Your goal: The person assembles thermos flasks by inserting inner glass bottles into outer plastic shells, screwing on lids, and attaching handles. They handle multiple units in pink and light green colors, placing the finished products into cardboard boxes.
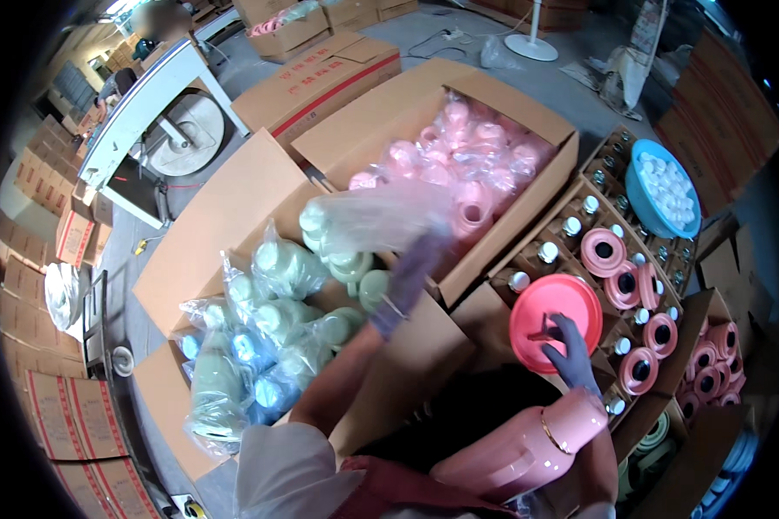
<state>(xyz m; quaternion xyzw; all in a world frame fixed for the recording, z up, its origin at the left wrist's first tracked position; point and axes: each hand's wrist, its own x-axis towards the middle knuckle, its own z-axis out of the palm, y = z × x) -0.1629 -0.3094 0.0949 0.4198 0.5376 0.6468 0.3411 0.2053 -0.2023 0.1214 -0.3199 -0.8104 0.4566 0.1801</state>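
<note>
Gloved hands over packing boxes, seen from my head cam: left hand, blurred, reaches fwd into an open cardboard box of bagged green lids, fingers seeming curled round a clear plastic bag, tho I can't tell how tight. Right hand is closed w/ fingers pinching the centre of a round pink lid, held just above a pink flask body near my lap. Beside it sit a crate of pink ring caps & a blue bowl of white pieces.
</note>
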